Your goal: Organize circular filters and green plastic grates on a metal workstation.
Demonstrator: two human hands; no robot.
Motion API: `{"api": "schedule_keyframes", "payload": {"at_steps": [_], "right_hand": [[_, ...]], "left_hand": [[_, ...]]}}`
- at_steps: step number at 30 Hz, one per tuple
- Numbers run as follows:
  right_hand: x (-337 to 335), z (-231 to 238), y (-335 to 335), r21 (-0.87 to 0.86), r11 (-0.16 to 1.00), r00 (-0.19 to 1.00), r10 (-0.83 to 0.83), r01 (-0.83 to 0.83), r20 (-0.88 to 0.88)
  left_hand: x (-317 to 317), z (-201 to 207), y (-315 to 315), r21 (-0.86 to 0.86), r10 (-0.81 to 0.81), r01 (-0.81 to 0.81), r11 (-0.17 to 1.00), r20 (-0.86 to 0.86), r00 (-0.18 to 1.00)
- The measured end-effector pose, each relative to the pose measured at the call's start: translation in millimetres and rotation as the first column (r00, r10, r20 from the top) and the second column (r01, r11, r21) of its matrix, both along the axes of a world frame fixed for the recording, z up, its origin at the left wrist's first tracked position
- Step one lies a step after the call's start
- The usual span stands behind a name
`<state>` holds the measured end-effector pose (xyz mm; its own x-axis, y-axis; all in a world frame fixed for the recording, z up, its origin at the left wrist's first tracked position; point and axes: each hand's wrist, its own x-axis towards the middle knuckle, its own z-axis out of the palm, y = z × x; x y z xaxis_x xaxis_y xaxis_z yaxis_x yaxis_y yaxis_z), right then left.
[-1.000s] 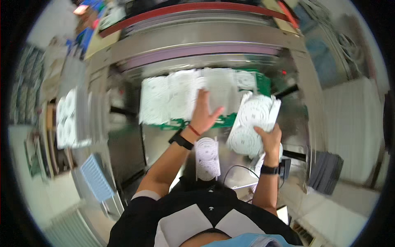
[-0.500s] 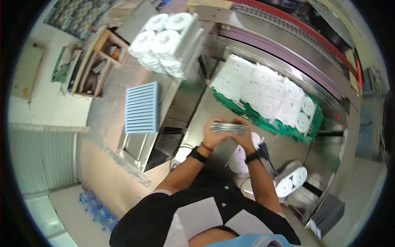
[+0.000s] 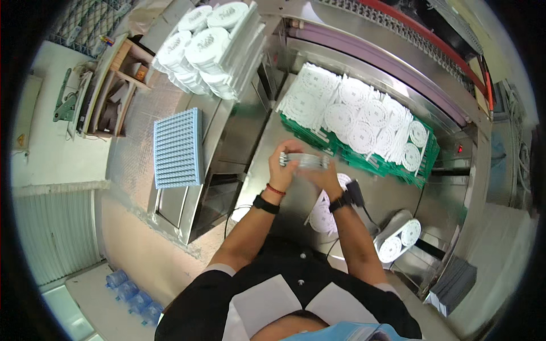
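Both my hands hold a stack of thin flat boards [image 3: 307,161], seen edge-on above the metal worktop and smeared by motion. My left hand [image 3: 281,170] is closed round its left end, while my right hand [image 3: 326,177] grips the right end, its fingers partly blurred. Beyond them, piles of white boards with round discs [image 3: 364,122] lie on green boards [image 3: 341,149]. Just below my right hand, a white board with round discs [image 3: 322,219] lies on the worktop, partly hidden by my wrist.
On the left bench sit a blue slotted rack [image 3: 177,149] and tall stacks of white round-disc boards [image 3: 207,48]. Another stack of disc boards [image 3: 399,241] stands at the right, near dark sheets [image 3: 455,287]. Along the back runs a machine with a chain conveyor [image 3: 392,23].
The stack has tilted and blurred between my hands, and my left fingers have shifted on its end. The whole view has moved slightly, so the surroundings appear further left and higher.
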<state>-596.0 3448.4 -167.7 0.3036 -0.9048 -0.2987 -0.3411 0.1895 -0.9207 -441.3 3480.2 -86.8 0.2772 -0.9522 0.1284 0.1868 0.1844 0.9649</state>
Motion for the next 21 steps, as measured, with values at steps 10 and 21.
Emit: {"api": "schedule_keyframes", "payload": {"at_steps": [10, 21], "right_hand": [[-93, 78, 83, 0.427, 0.900, 0.974, -0.167, 0.086, 0.155], [-127, 61, 87, 0.080, 0.995, 0.834, 0.002, 0.050, -0.552]], "left_hand": [[-40, -22, -4, 0.556, -0.198, 0.173, 0.813, -0.015, 0.980], [-50, -16, -62, 0.491, -0.145, -0.082, 0.867, 0.407, 0.902]]}}
